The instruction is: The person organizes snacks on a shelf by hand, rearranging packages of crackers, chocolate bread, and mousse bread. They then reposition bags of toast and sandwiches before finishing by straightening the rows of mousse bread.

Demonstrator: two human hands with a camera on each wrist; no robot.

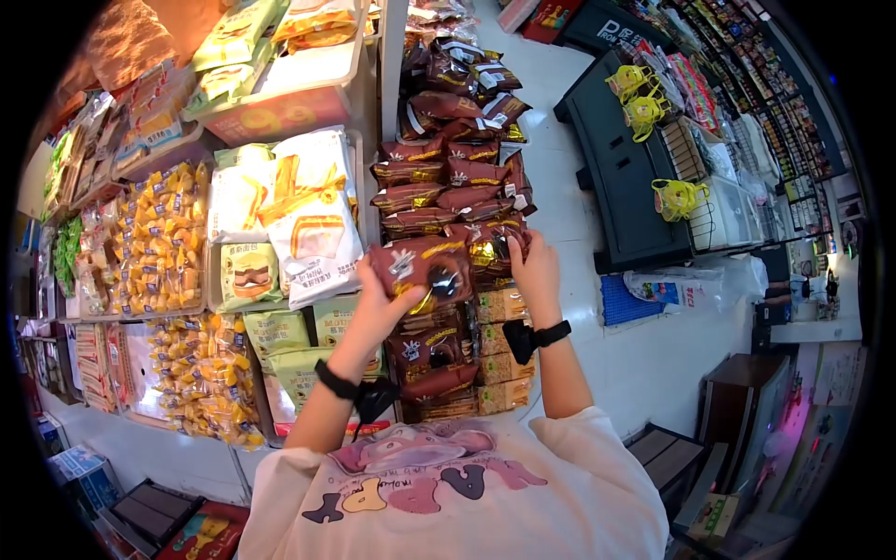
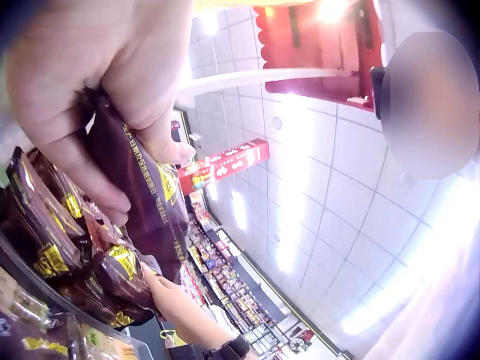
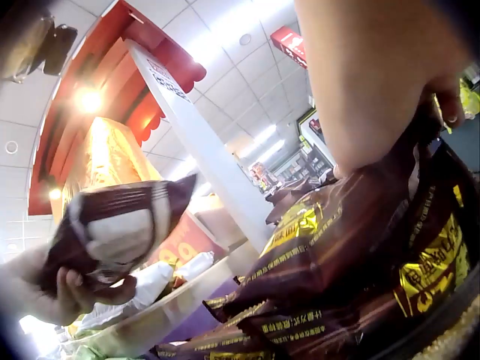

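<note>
My left hand [image 1: 376,313] grips a brown snack bag [image 1: 446,268] by its near-left end, thumb on top. In the left wrist view this held bag [image 2: 135,187] hangs between thumb and fingers, above other brown bags. My right hand [image 1: 536,275] pinches the right end of a second brown snack bag [image 1: 493,250], which lies on the stack. The right wrist view shows the right hand [image 3: 382,82] over that bag's corner, with the bag's yellow lettering facing up. Brown bags of the same kind [image 1: 411,196] lie in rows beyond both hands.
Left of the brown bags, tubs hold white bread bags [image 1: 313,219] and yellow-wrapped sweets [image 1: 159,247]. Clear-wrapped snacks [image 1: 504,364] sit at the near right. A white post [image 1: 391,84] rises at the back. A dark cabinet [image 1: 621,159] stands across the aisle.
</note>
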